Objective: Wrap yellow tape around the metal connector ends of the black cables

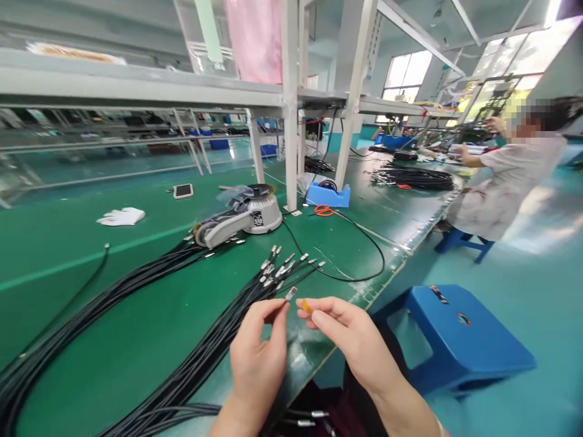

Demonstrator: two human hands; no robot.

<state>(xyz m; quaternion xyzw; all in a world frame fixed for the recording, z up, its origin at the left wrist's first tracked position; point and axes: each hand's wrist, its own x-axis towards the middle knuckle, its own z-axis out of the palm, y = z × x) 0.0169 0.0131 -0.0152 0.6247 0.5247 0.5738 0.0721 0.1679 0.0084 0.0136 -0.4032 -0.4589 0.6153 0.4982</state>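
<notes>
My left hand (260, 352) pinches a cable connector (291, 294), whose metal tip points up and away from me. Between thumb and fingers, my right hand (353, 337) grips a short piece of amber tape (306, 306). The tape is close to the connector, with a small gap between them. Just beyond my left hand lies a bundle of black cables (218, 325) with silvery connector ends. A second black cable bundle (113, 285) curves along the left of the table, its ends near a grey-white tape dispenser (264, 213).
Orange-handled scissors (323, 210) lie by a blue tape holder (328, 195). A white glove (121, 216) and a phone (183, 190) rest at the back left. White shelf posts (290, 121) rise behind. A blue stool (473, 334) stands right; a co-worker (505, 176) is beyond.
</notes>
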